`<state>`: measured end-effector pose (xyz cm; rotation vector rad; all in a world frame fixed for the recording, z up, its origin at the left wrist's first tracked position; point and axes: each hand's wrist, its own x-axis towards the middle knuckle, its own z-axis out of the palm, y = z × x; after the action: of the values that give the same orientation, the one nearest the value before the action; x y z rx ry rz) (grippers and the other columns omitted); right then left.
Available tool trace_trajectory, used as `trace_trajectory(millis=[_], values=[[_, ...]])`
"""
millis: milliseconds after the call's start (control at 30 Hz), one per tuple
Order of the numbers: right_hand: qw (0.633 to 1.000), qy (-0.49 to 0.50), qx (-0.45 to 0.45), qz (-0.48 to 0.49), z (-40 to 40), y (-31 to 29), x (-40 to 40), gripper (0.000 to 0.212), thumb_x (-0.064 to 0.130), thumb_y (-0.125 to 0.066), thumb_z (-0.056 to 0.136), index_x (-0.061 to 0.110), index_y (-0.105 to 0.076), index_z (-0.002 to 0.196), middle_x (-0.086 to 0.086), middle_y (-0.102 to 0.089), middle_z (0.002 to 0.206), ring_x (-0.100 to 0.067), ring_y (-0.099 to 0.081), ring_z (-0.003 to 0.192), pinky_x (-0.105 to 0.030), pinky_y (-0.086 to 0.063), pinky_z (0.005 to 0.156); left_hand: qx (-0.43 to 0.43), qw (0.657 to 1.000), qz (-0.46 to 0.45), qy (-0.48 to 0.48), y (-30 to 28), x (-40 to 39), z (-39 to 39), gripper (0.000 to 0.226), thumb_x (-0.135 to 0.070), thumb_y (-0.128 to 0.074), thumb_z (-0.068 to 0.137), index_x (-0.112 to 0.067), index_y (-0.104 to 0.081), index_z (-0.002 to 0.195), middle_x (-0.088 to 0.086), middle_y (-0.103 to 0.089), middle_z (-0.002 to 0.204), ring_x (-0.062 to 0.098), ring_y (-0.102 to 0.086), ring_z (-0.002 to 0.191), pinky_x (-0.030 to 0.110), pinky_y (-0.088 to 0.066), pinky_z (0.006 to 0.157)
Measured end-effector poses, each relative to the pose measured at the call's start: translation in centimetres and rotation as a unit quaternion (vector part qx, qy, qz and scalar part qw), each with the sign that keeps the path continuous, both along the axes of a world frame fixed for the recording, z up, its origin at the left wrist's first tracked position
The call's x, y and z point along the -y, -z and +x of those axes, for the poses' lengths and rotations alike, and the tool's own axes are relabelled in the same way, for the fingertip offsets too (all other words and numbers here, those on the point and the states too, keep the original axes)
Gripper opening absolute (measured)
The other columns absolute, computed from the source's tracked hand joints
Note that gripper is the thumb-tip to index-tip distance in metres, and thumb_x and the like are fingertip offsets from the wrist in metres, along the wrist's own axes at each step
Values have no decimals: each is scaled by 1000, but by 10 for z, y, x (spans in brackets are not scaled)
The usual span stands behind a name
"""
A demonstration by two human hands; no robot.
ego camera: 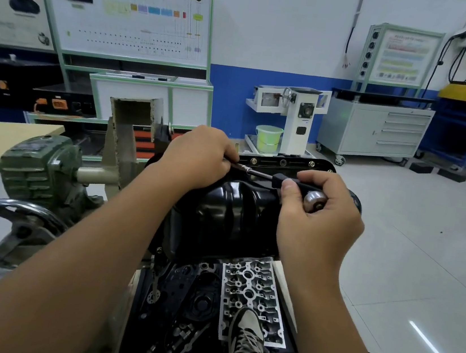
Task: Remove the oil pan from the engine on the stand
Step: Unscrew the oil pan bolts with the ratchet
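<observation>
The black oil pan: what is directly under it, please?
Under the oil pan lie a silver cylinder head and dark parts. Its far flange shows bolts; the near edge is hidden by the forearms.

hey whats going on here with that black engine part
A person is working on the black oil pan of an engine held upside down on a stand. The right hand grips a ratchet by its handle, while the left hand steadies the tool's far end at the pan's edge. Bolts still sit along the far flange, so the pan is not off yet.
</observation>
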<state>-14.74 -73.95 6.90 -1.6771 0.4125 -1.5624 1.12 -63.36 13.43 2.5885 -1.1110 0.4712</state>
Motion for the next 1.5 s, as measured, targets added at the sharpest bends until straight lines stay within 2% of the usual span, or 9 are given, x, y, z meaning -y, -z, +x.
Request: trace_trajectory(millis=[300, 433, 633, 733, 833, 900, 1033, 1367, 1500], values=[[996, -27, 11, 80, 0, 3, 16, 18, 12, -81, 85, 26, -70, 86, 22, -65, 69, 9, -62, 73, -3, -44, 66, 47, 996, 46, -55, 2, -2, 0, 27, -47, -52, 100, -48, -73, 118, -7, -61, 129, 27, -44, 124, 50, -44, 96], [996, -38, 11, 84, 1, 4, 16, 19, 12, -81, 85, 27, -69, 85, 35, -65, 77, 10, -63, 75, -4, -45, 66, 57, 996, 18, -62, 5, 0, 1, 25, -39, -56, 100, -42, -75, 115, -2, -57, 123, 27, -44, 120, 47, -47, 94], [995, -44, 14, 83, 2, 7, 17, 15, 13, -81, 85, 24, -71, 87, 30, -64, 70, 7, -62, 71, -5, -44, 65, 5, 996, -58, -68, 5, 2, 3, 16, -23, -67, 94, -27, -81, 100, -3, -62, 99, 25, -60, 102, 45, -56, 91], [995, -48, 15, 82, 2, 6, 16, 15, 11, -80, 85, 23, -71, 87, 35, -64, 74, 11, -62, 74, -2, -43, 66, 6, 996, -39, -79, 0, 9, 2, 10, -20, -70, 93, -20, -80, 94, 0, -71, 97, 25, -67, 95, 44, -60, 87], [996, -52, 16, 77, 2, 6, 15, 17, 10, -80, 85, 24, -70, 86, 39, -63, 75, 15, -61, 76, 0, -42, 66, 33, 994, -13, -104, -1, 17, -1, 8, -10, -67, 92, -11, -74, 92, 9, -67, 92, 30, -67, 89, 45, -61, 78], [995, -55, 17, 77, 2, 6, 16, 18, 9, -80, 85, 24, -70, 85, 40, -62, 74, 16, -61, 75, 0, -41, 66, 50, 992, -4, -119, 0, 20, -1, 8, -6, -65, 89, -8, -66, 82, 10, -59, 81, 30, -63, 76, 41, -58, 68], [996, -58, 21, 71, 2, 6, 14, 18, 7, -80, 85, 22, -70, 86, 44, -61, 75, 20, -59, 78, 2, -40, 67, 60, 991, 6, -123, 0, 19, -2, 33, -12, -66, 87, -9, -41, 66, 8, -45, 70, 23, -46, 56, 34, -40, 55], [996, -55, 25, 60, 3, 7, 11, 19, 5, -79, 86, 21, -69, 85, 48, -58, 77, 23, -56, 79, 4, -38, 68, 96, 983, 20, -158, 3, 35, -5, 34, -9, -67, 85, -16, -38, 67, 3, -43, 70, 21, -37, 53, 28, -26, 51], [997, -51, 21, 59, 4, 7, 10, 21, 7, -79, 86, 25, -67, 85, 49, -57, 76, 23, -56, 78, 3, -38, 68, 93, 982, 23, -164, 4, 37, -6, 31, -10, -63, 86, -18, -40, 68, 2, -44, 72, 22, -40, 55, 30, -27, 54]])
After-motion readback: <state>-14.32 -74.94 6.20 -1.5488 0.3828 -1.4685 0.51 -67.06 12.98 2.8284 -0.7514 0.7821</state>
